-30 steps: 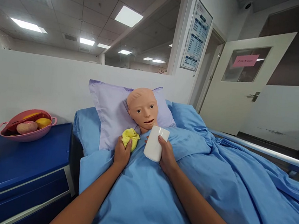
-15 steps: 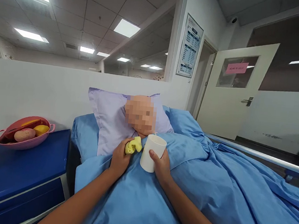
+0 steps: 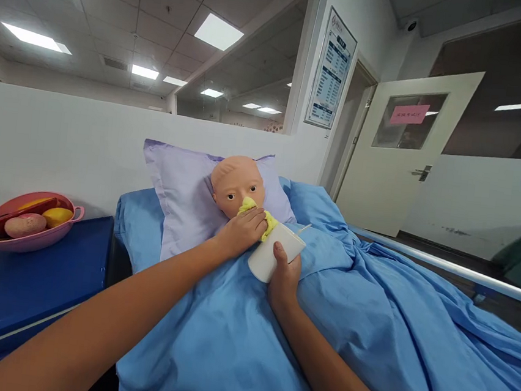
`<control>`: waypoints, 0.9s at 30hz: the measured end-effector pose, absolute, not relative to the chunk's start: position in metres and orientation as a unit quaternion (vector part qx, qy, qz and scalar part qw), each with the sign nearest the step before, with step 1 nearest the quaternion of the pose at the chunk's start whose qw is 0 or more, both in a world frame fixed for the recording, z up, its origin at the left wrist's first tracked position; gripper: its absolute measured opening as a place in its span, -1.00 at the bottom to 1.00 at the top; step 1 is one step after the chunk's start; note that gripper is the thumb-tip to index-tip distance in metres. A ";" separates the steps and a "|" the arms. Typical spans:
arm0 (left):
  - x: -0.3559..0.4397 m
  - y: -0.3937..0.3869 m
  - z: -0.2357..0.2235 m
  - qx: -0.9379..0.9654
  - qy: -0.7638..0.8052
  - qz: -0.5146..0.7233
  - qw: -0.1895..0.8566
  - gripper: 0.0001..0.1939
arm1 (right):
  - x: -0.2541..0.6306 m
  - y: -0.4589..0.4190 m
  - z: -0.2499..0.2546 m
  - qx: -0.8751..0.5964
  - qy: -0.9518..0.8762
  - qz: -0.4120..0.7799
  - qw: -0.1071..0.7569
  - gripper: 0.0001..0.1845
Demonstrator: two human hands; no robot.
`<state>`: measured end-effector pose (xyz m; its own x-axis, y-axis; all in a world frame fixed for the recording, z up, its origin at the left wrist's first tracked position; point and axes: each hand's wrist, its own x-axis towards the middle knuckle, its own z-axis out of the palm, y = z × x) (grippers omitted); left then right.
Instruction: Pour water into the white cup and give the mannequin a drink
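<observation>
A mannequin (image 3: 236,175) lies under a blue quilt (image 3: 210,338), its head on a lilac pillow (image 3: 173,193). My left hand (image 3: 244,232) is closed on a yellow cloth (image 3: 247,203) and holds it over the mannequin's mouth and chin; part of the cloth sticks out past the fingers. Just right of it, my right hand (image 3: 286,278) grips a white cup (image 3: 266,260), which tilts to the right above the quilt. A thin white stick like a straw (image 3: 304,228) pokes out at the cup's rim.
On the left, a pink basket (image 3: 29,246) with fruit or vegetables stands on a blue cabinet (image 3: 63,275). A pale bed rail (image 3: 447,267) runs along the right side. Behind are a white partition (image 3: 63,139) and an open door (image 3: 358,180).
My left hand has moved up and right, bringing the yellow cloth from beside the cup onto the mannequin's mouth. The cup has tilted further right. The view has shifted slightly.
</observation>
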<state>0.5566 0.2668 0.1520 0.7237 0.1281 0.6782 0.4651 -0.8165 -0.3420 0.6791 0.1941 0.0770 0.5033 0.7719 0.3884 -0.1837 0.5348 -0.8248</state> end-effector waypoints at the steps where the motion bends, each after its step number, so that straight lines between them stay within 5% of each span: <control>1: 0.554 0.264 0.147 -0.887 -0.175 -0.339 0.258 -0.70 | 0.678 0.194 0.078 -0.372 -0.379 0.305 0.791 -0.34; 10: 0.518 0.249 0.134 -0.906 -0.138 -0.358 0.177 -0.70 | 0.674 0.187 0.090 -0.354 -0.365 0.350 0.787 -0.34; 18: 0.555 0.259 0.174 -0.894 -0.137 -0.326 0.276 -0.65 | 0.677 0.193 0.083 -0.360 -0.363 0.338 0.790 -0.42; 27: 0.519 0.266 0.139 -0.892 -0.114 -0.317 0.300 -0.71 | 0.674 0.192 0.085 -0.344 -0.362 0.353 0.791 -0.38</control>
